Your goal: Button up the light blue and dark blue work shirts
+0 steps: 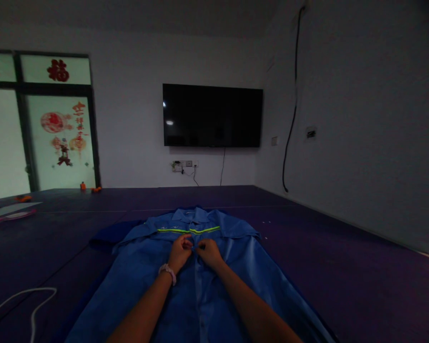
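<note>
A blue work shirt (236,259) with a yellow-green stripe across the chest lies spread flat in front of me, its collar at the far end. Both my hands meet at its front button placket, just below the stripe. My left hand (180,251) has its fingers curled and pinched at the placket edge, with a scrunchie (168,274) around the wrist. Close beside it, my right hand (209,252) pinches the other side of the placket. The button between the fingertips is too small to make out. Darker blue cloth (116,232) shows under the shirt's left side.
The shirt rests on a large dark purple table (343,257). A white cable (39,289) lies at the near left. Orange objects (83,186) and a pale flat sheet (9,209) sit at the far left. A black cable (293,109) hangs down the right wall.
</note>
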Demonstrator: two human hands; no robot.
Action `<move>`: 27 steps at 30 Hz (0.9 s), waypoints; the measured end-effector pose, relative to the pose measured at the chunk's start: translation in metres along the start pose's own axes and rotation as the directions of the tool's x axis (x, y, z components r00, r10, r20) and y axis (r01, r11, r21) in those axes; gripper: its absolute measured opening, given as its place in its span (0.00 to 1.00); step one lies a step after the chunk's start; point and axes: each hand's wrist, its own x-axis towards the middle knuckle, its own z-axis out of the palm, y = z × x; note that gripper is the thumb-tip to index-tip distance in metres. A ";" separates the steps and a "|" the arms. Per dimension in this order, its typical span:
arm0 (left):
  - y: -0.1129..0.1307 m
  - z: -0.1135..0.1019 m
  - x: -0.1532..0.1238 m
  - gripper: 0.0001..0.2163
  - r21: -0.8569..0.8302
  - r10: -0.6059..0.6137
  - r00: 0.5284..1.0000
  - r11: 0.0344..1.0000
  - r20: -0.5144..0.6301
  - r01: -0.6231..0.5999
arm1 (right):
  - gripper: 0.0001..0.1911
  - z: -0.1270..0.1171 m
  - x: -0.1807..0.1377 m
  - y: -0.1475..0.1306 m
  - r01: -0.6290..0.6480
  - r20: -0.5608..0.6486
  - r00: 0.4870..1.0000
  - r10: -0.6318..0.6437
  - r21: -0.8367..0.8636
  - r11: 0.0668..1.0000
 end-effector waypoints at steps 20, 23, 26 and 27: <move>0.000 0.003 0.001 0.19 0.149 -0.012 0.999 0.989 0.038 0.006 | 0.08 0.000 -0.001 -0.005 -0.070 -0.030 0.997 0.071 0.048 0.996; 0.000 0.002 0.001 0.20 0.163 0.009 0.999 0.987 0.040 -0.015 | 0.08 -0.001 -0.002 -0.007 -0.070 -0.030 0.997 0.071 0.055 0.996; 0.000 0.002 0.000 0.20 0.157 0.021 0.999 0.987 0.046 -0.028 | 0.08 -0.002 -0.002 -0.008 -0.070 -0.028 0.997 0.072 0.066 0.995; 0.000 0.002 0.000 0.19 0.153 0.022 0.999 0.988 0.046 -0.029 | 0.08 -0.002 -0.002 -0.008 -0.071 -0.026 0.997 0.073 0.070 0.995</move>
